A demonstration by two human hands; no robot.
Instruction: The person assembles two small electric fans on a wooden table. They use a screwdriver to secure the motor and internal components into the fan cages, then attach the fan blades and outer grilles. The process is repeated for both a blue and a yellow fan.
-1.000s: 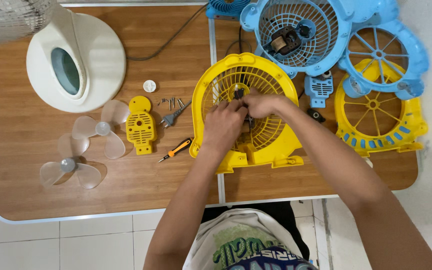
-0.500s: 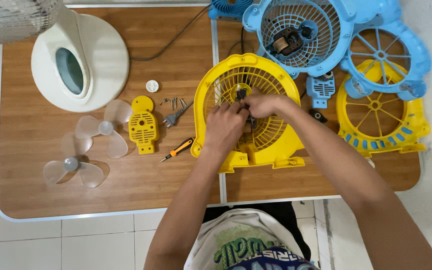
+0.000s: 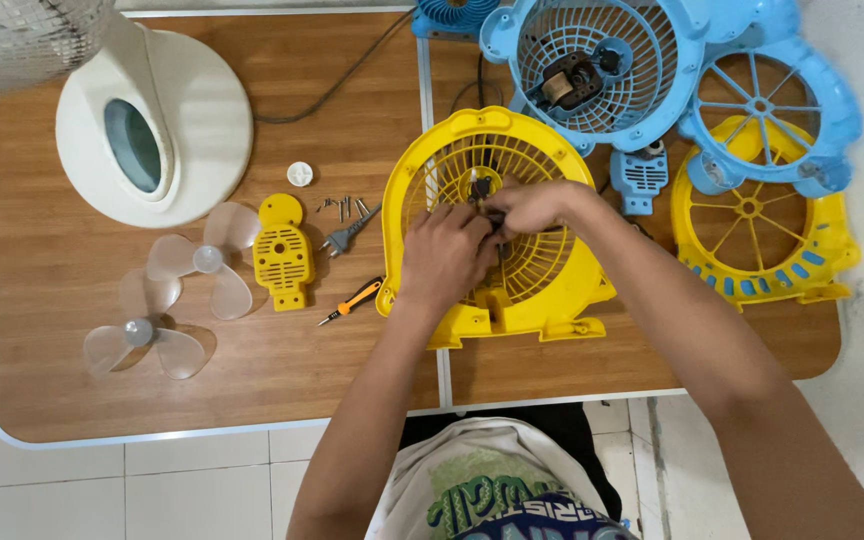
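a round yellow plastic fan housing with a slatted grille (image 3: 542,290) is laid flat on the brown wooden table (image 3: 72,300), just right of the seam between its two boards. the left hand (image 3: 444,255) is pressed on the middle of the grille, fingers curled down around a small dark part at the hub (image 3: 479,187). the right hand (image 3: 532,207) is brought in from the right and closed in a narrow pinch on the same dark part, fingertips touching those of the left hand (exactly what is pinched cannot be told, since the fingers cover it).

left of the housing, a small screwdriver with an orange and black handle (image 3: 352,300) is seen lying near its rim. above it a few loose metal screws (image 3: 344,206) and a grey two-pin plug (image 3: 340,238) are placed together. a yellow slotted plastic cover plate (image 3: 282,255) lies beside them, with a small white round cap (image 3: 299,173) above it. two clear plastic fan blades (image 3: 187,290) are set further left, overlapping slightly. a white round fan base with a pale blue oval window (image 3: 167,120) is stood at the upper left.

at the upper right, a blue plastic fan housing with a bare motor in its grille (image 3: 642,80) is laid, partly over a yellow spoked front grille (image 3: 762,260). a small blue slotted cover (image 3: 639,178) lies between the blue and yellow housings.
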